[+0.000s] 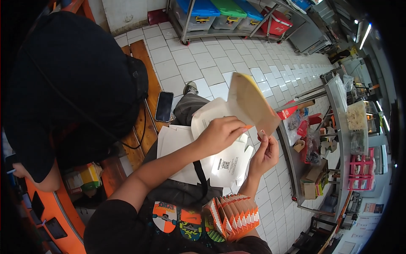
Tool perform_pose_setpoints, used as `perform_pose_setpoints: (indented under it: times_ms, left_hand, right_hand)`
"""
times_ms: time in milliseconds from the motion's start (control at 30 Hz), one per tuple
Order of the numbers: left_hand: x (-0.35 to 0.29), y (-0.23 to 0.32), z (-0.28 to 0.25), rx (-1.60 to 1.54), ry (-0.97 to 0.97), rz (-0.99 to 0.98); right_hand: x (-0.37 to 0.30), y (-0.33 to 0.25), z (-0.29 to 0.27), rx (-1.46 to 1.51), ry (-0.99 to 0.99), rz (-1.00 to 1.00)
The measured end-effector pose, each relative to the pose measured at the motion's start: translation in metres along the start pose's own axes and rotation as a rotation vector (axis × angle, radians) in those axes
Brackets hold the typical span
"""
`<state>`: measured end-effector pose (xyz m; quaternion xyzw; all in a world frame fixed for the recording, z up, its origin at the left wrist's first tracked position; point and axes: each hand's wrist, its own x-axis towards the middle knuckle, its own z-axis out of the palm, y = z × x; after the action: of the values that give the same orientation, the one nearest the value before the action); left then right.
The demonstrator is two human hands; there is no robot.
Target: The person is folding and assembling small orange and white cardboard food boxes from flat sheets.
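Observation:
My left hand (222, 134) is closed in a pinch, with a small orange piece of card (248, 126) at its fingertips. I cannot tell whether that piece belongs to the unfolded paperboard carton (249, 99) rising beyond it, which has a plain inner side and a yellow edge. The fingers of my right hand (265, 154) pinch the carton's near lower edge. Under my hands, flat white paperboard blanks (224, 169) lie across my lap, one with a printed square code. A nested stack of orange-and-white folded cartons (234, 216) rests against my right arm.
On the wooden bench (139, 156) to my left lies a phone (164, 106). A person in black (76, 93) sits close on that side, by an orange table (63, 211). Metal shelving (296, 178) with packaging stands right; lidded bins (196, 17) line a far rack.

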<state>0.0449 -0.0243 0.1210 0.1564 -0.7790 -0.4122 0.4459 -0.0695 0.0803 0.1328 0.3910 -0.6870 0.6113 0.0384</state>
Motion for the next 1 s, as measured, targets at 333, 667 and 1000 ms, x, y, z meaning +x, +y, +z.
perform_pose_setpoints:
  times_ms: [333,667,1000]
  left_hand:
    - [-0.038,-0.056,0.017,-0.917,-0.029,-0.833]
    - [-0.05,-0.055,0.008,-0.297,-0.026,-0.314]
    - [-0.057,-0.055,0.015,-0.19,0.068,-0.246]
  right_hand:
    - [-0.015,0.027,0.022,-0.256,-0.418,-0.217]
    - [-0.014,0.032,0.021,-0.216,-0.507,-0.078]
    - [-0.018,0.037,0.022,-0.156,-0.492,-0.087]
